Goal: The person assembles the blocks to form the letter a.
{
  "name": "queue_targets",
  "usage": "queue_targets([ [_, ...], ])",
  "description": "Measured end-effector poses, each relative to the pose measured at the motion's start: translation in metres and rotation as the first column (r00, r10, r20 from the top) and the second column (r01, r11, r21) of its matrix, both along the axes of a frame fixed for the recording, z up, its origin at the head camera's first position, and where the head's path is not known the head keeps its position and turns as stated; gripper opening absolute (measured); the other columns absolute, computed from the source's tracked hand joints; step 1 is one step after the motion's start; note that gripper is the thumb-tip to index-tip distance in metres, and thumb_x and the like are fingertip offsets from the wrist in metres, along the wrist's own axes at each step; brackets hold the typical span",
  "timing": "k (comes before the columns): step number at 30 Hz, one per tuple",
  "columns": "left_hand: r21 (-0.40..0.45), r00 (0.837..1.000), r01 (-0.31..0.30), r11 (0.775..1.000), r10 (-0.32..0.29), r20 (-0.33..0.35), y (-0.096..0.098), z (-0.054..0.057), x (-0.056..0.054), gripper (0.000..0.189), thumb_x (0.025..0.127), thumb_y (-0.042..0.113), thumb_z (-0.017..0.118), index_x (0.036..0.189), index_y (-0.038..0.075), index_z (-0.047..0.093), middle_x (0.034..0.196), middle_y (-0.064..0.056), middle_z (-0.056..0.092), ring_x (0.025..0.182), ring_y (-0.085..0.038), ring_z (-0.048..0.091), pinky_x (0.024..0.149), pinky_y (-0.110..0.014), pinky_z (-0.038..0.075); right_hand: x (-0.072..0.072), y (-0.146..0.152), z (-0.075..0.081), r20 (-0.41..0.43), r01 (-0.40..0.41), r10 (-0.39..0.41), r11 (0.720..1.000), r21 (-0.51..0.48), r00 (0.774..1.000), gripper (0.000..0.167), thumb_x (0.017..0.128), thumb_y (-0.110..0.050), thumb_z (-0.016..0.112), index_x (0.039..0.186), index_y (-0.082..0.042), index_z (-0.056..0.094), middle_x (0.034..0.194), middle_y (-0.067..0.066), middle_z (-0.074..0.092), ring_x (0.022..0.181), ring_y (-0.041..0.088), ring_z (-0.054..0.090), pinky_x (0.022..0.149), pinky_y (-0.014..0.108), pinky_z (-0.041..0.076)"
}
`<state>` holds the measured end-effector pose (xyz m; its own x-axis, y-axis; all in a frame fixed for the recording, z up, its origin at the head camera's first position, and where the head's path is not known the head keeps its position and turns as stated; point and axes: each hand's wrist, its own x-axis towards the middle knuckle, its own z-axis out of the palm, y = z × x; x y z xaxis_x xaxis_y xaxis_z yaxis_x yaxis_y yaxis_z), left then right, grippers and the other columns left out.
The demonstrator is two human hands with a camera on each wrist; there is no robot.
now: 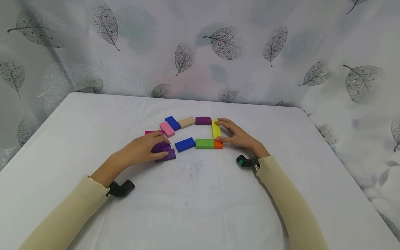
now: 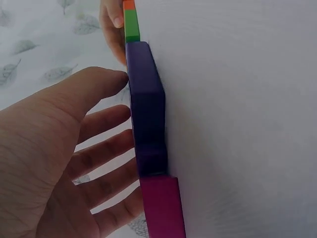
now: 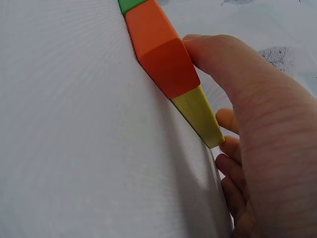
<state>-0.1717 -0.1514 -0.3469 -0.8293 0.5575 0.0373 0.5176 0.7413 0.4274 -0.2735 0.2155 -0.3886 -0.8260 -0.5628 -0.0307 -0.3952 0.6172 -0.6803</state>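
Several coloured wooden blocks form a rough ring on the table. My left hand (image 1: 145, 147) rests over its left end, fingers spread across a purple block (image 1: 162, 147). The thumb lies on a dark purple block (image 1: 169, 155), also large in the left wrist view. Partly under that hand is a magenta block (image 1: 151, 132). At the right end, my right hand (image 1: 235, 134) touches the yellow block (image 1: 215, 130), index fingertip at its far end and thumb near the orange block (image 1: 219, 144). In the right wrist view the thumb lies at the orange block's edge.
Along the ring's far side sit a pink block (image 1: 167, 129), a blue block (image 1: 173, 123), a tan block (image 1: 186, 122) and a plum block (image 1: 203, 121). Nearer are another blue block (image 1: 185, 144) and a green block (image 1: 204, 143). Leaf-patterned cloth (image 1: 200, 66) hangs behind the white table (image 1: 193, 201).
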Motion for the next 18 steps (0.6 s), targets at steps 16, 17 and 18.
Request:
queue_targets([
  [16, 0.063, 0.950, 0.211, 0.976, -0.219, 0.223, -0.019, 0.003, 0.000, 0.064, 0.079, 0.020, 0.076, 0.138, 0.017, 0.054, 0.145, -0.010, 0.042, 0.131, -0.033, 0.042, 0.101, -0.050, 0.044, 0.001, 0.002, 0.001, -0.013, -0.017, 0.017, 1.000, -0.021, 1.000, 0.068, 0.090, -0.027, 0.070, 0.150, -0.016, 0.038, 0.160, 0.007, 0.022, 0.148, 0.029, 0.014, 0.116, 0.059, 0.012],
  [17, 0.061, 0.948, 0.218, 0.974, -0.226, 0.223, -0.020, 0.002, 0.000, 0.065, 0.078, 0.017, 0.075, 0.139, 0.016, 0.053, 0.146, -0.010, 0.042, 0.134, -0.034, 0.040, 0.102, -0.050, 0.044, 0.001, 0.002, 0.002, -0.013, -0.018, 0.017, 1.000, -0.020, 1.000, 0.068, 0.090, -0.027, 0.070, 0.150, -0.016, 0.039, 0.160, 0.006, 0.022, 0.148, 0.029, 0.014, 0.116, 0.059, 0.012],
  [18, 0.061, 0.947, 0.223, 0.973, -0.231, 0.221, -0.021, 0.002, 0.000, 0.065, 0.078, 0.014, 0.073, 0.140, 0.016, 0.052, 0.147, -0.011, 0.042, 0.135, -0.035, 0.038, 0.101, -0.050, 0.045, 0.001, 0.002, 0.002, -0.014, -0.017, 0.017, 1.000, -0.018, 1.000, 0.068, 0.090, -0.027, 0.070, 0.150, -0.016, 0.039, 0.160, 0.006, 0.022, 0.148, 0.029, 0.014, 0.116, 0.059, 0.012],
])
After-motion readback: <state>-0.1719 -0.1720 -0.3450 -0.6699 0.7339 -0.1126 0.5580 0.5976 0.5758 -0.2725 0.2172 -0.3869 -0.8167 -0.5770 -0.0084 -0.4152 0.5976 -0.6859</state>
